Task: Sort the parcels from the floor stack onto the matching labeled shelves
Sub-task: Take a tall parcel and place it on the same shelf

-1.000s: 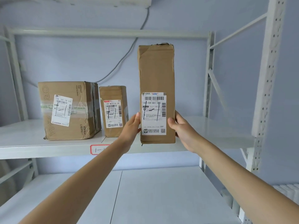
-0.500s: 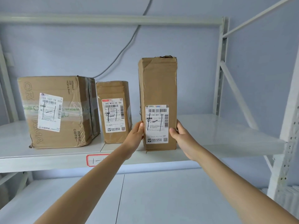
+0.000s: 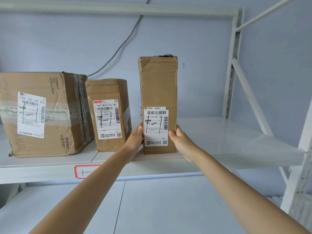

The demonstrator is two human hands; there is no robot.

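Tall brown cardboard parcel [image 3: 157, 92] stands upright on white metal shelf [image 3: 228, 141], white EMS label reading 159-159-B01-2?0. Left hand [image 3: 135, 139] and right hand [image 3: 181, 141] grip its lower sides. Just left: small brown carton [image 3: 108, 92], label 642 M003-00 181. Further left: big taped carton [image 3: 54, 115], "RELIABLE FOR MOM & BABY". Red-bordered shelf tag [image 3: 84, 171] on front edge.

The tall parcel [image 3: 158, 92] stands upright on my shelf [image 3: 236, 142], a narrow brown carton with a torn top and a white label low on its front. Left of the tall parcel, just apart, stands the medium parcel [image 3: 109, 114]. Further left of the tall parcel, the big taped parcel [image 3: 45, 114] touches the medium one.
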